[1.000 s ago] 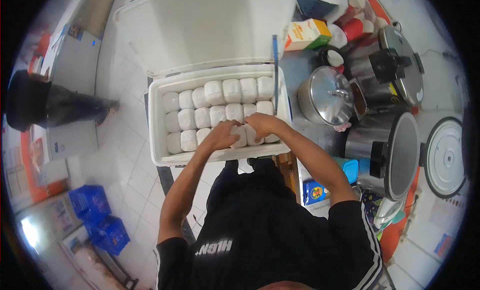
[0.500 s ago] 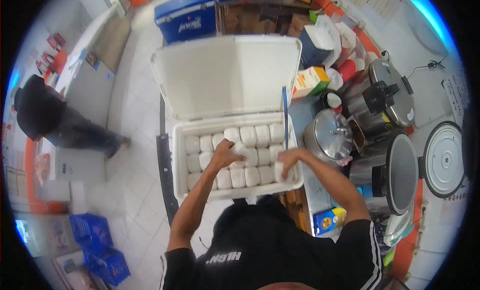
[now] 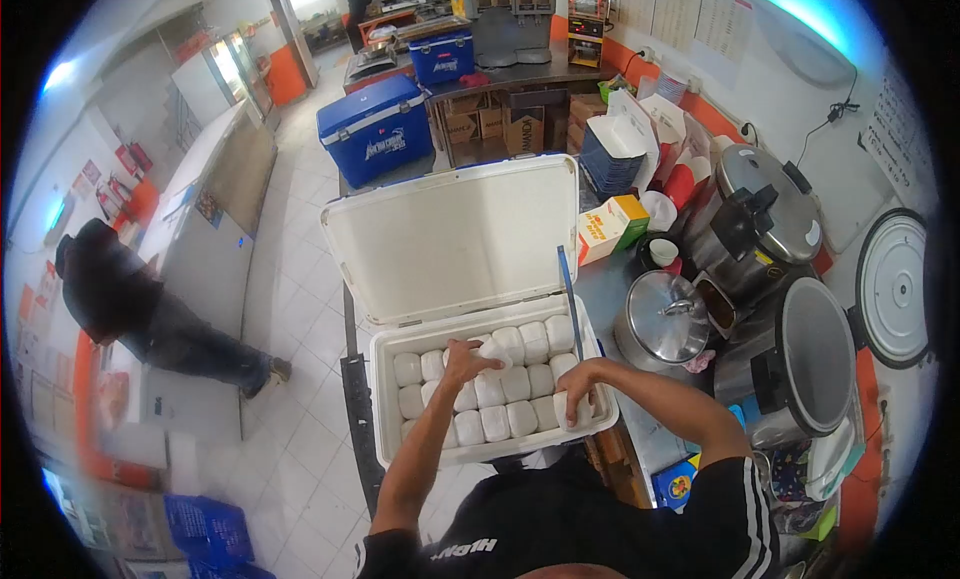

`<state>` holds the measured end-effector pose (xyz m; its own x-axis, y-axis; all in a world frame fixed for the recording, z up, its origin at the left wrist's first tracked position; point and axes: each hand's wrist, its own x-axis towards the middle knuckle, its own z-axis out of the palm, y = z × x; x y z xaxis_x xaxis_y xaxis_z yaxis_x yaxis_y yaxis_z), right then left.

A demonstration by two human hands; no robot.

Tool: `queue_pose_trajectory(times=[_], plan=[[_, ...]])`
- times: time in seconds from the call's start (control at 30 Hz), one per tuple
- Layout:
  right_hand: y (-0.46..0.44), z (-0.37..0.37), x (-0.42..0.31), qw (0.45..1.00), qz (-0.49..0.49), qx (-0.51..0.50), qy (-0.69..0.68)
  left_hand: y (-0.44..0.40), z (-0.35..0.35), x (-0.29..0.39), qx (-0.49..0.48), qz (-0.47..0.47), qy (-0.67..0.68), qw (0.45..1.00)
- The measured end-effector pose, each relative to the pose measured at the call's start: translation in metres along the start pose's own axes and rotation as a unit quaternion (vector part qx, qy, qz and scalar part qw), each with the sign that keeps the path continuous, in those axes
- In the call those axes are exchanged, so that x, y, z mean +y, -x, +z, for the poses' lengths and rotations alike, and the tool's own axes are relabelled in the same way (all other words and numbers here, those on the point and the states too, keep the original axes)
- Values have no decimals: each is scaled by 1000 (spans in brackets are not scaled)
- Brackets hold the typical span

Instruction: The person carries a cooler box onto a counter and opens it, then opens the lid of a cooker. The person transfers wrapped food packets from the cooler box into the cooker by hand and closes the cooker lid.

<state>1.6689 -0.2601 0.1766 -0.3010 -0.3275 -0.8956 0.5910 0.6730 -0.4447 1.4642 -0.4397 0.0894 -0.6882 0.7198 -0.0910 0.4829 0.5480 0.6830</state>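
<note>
A large white cooler box [image 3: 384,419] stands in front of me with its lid [image 3: 455,234] tipped back. Rows of white wrapped packets [image 3: 515,383] fill it. My left hand [image 3: 466,363] is curled around a white packet [image 3: 496,350] in the far row, its thumb toward the right. At the near right corner, my right hand [image 3: 578,387] grips another packet [image 3: 566,413] with the fingers pointing down. What the packets contain is hidden by their wrapping.
A metal counter on the right holds a lidded pot [image 3: 662,319], large cookers [image 3: 790,349] and a yellow-and-white carton [image 3: 612,229]. A blue cooler [image 3: 375,129] stands beyond the lid. A person [image 3: 150,309] stands at the left by a white freezer.
The view has tilted up, showing more of the room. My right hand, blurred before, is now steady on a packet at the right corner. The left hand stays at its packet.
</note>
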Motion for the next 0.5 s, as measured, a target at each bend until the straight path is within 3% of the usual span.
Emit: queue_pose_trajectory(times=[0.1, 0.17, 0.2, 0.23, 0.3, 0.33, 0.43, 0.47, 0.5], plan=[[36, 4, 1, 998, -43, 39, 27, 6, 5, -4, -4, -36, 55, 998], [80, 8, 12, 979, -124, 139, 83, 17, -8, 8, -135, -118, 240, 954], [106, 14, 26, 956, -165, 211, 116, 23, -21, 27, -175, -121, 231, 949], [146, 23, 31, 932, -174, 285, 136, 26, -19, 26, -180, -122, 225, 950], [227, 39, 51, 892, -190, 388, 131, 37, -9, 21, -44, -75, 140, 986], [272, 47, 58, 885, -185, 405, 134, 49, -20, 43, -9, -82, 144, 986], [377, 95, 112, 818, -120, 559, 57, 45, 3, -26, 40, -110, 234, 965], [406, 116, 132, 791, -71, 608, -8, 54, -12, -3, 12, -138, 291, 947], [425, 129, 153, 765, -1, 641, 60, 66, -27, 47, -4, -109, 314, 943]])
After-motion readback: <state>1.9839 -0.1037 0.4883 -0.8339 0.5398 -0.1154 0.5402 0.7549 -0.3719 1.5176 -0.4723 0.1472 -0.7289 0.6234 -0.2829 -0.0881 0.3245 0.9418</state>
